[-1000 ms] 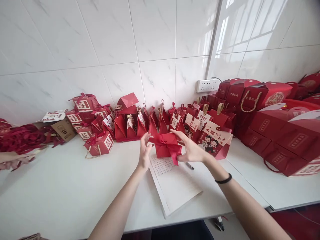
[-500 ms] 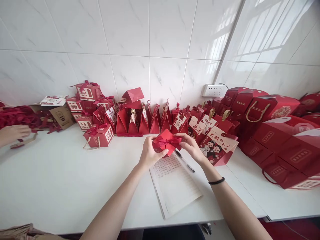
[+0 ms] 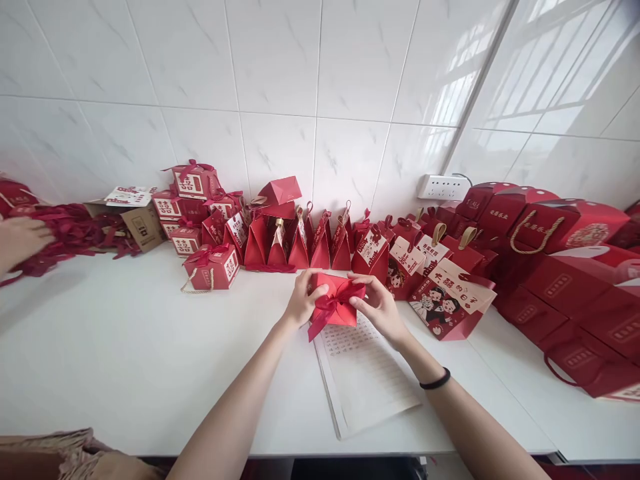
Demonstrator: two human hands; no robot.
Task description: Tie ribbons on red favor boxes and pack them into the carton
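Observation:
A small red gift box (image 3: 345, 317) is held up over the notebook, tied with a dark red ribbon (image 3: 326, 311) in a bow on its near face. My left hand (image 3: 301, 297) is closed around the box's left side, its thumb pressing the front. At the right end of the bow, my right hand (image 3: 381, 308) pinches the ribbon loop between thumb and fingers. Beneath the box lies an open notebook (image 3: 370, 393) with handwritten lines; the box and my right hand cover its upper part.
Red gift boxes (image 3: 213, 268) are stacked at left, and a row of triangular boxes (image 3: 320, 245) lines the wall. Larger red boxes (image 3: 565, 287) crowd the right, below a power strip (image 3: 444, 187). Another person's hand (image 3: 23, 240) is by a ribbon pile (image 3: 75, 230).
The box has been turned in my hands, and a ribbon tail now hangs at its lower left. The other person's hand has moved up to the ribbon pile. My view has shifted slightly left.

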